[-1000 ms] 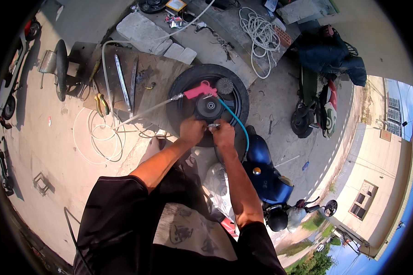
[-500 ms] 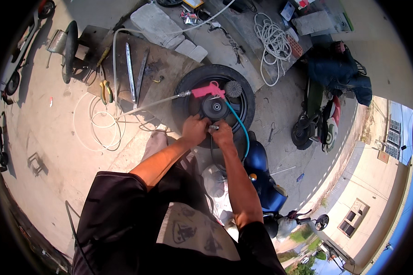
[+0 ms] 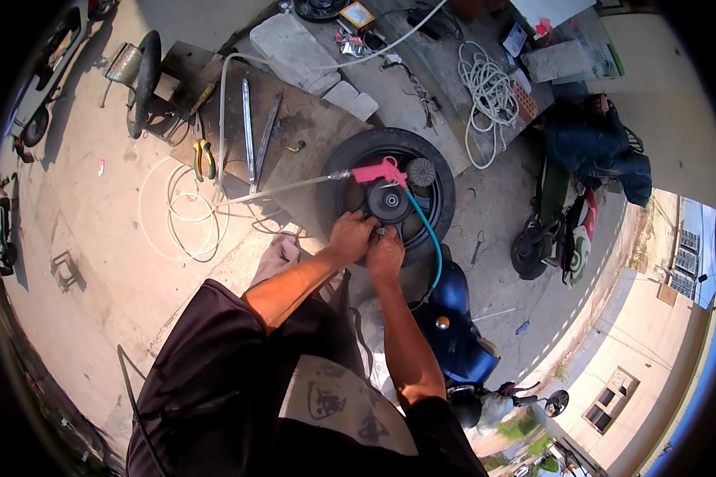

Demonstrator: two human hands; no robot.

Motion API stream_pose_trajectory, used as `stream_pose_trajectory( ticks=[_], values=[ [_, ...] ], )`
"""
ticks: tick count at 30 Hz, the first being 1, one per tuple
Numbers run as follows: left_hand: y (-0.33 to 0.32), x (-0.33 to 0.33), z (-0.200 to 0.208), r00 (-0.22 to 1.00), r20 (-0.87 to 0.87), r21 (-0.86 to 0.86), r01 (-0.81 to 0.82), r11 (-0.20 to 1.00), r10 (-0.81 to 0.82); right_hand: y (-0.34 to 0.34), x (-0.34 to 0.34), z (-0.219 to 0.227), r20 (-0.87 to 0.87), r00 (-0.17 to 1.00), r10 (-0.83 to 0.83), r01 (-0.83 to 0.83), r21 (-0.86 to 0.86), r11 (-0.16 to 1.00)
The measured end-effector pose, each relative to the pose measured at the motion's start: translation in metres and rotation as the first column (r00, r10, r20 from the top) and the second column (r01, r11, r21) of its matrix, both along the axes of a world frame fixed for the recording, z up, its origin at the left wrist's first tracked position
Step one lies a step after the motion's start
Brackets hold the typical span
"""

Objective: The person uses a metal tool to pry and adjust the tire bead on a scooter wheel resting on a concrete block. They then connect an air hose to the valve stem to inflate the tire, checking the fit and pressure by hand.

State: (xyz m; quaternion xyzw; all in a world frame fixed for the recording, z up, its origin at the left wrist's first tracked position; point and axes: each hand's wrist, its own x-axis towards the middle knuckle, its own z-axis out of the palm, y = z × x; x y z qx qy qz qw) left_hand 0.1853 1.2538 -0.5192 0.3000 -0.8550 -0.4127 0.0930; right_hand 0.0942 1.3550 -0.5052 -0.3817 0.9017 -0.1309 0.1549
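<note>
A black wheel (image 3: pixel 390 195) with its tire lies flat on the ground, just in front of the person. Both hands are down at the near edge of it, close to the round hub in the middle. The left hand (image 3: pixel 352 236) is curled, with its fingers bent onto the rim. The right hand (image 3: pixel 386 253) touches it and is curled too, and it seems to pinch something small between the two hands. That small thing is too tiny to name.

A pink air gun (image 3: pixel 379 172) rests on the wheel, with a teal hose (image 3: pixel 426 230) running from it toward a blue scooter (image 3: pixel 453 334). A little round brush (image 3: pixel 421 171) sits beside the gun.

It looks like the person is working on a small part at the rim. The next move likely needs a firm grip and careful fingers.

Farther out, a dark board (image 3: pixel 247 127) holds long metal bars (image 3: pixel 248 131) and pliers (image 3: pixel 204 159). White cord (image 3: pixel 179 211) loops on the concrete.
</note>
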Motion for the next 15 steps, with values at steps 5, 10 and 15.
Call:
stream_pose_trajectory(
  ticks=[5,10,15],
  values=[
    [-0.007,0.006,0.010,0.995,0.035,0.026,0.096,0.995,-0.097,0.001,0.023,-0.002,-0.195,0.981,-0.006,0.010,0.021,1.000],
    [-0.057,0.006,0.073,0.992,-0.129,-0.215,-0.025,0.976,-0.003,0.003,0.030,0.016,-0.126,0.990,-0.062,0.060,-0.020,0.998],
    [-0.089,-0.025,0.042,0.989,-0.033,-0.354,-0.145,0.924,0.143,0.012,0.049,0.047,-0.182,0.982,-0.048,0.034,-0.080,0.996]
  ],
)
